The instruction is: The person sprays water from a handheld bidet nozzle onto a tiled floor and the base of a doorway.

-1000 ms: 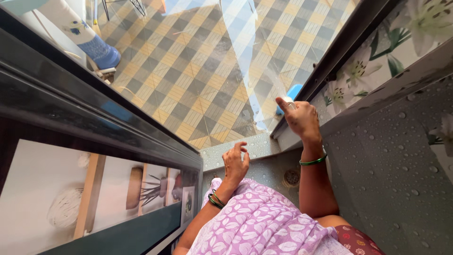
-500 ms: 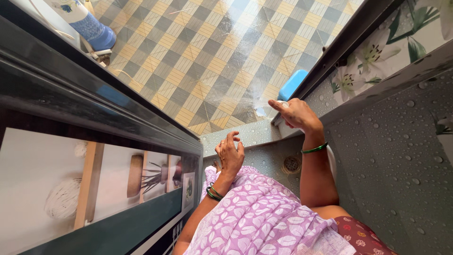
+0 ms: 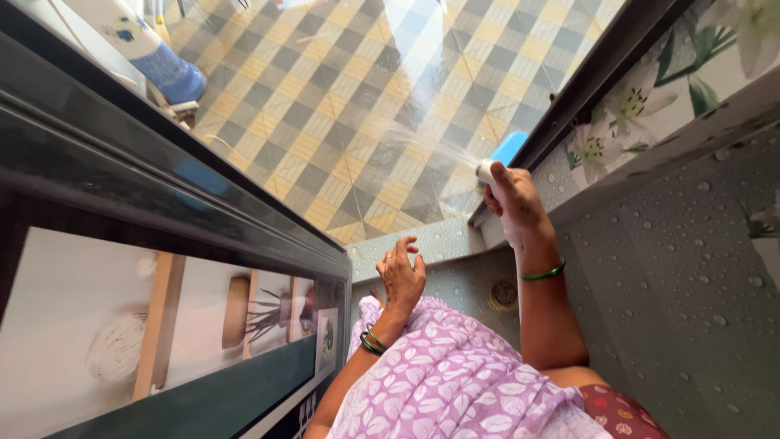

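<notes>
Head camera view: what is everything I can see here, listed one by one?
Spray nozzle: one, white, in the right hand, jetting water onto the floor.
Checked floor: one, yellow and grey, top centre, wet.
Blue object: one, beside the dark frame, behind the nozzle.
Floor drain: one, round, between the arms.
Flowered wall tiles: white lilies, upper right.
Grey wall: one, right, beaded with droplets.
Picture panel: one, lower left.
Left hand: empty, fingers curled.
Right hand: grips the nozzle.
</notes>
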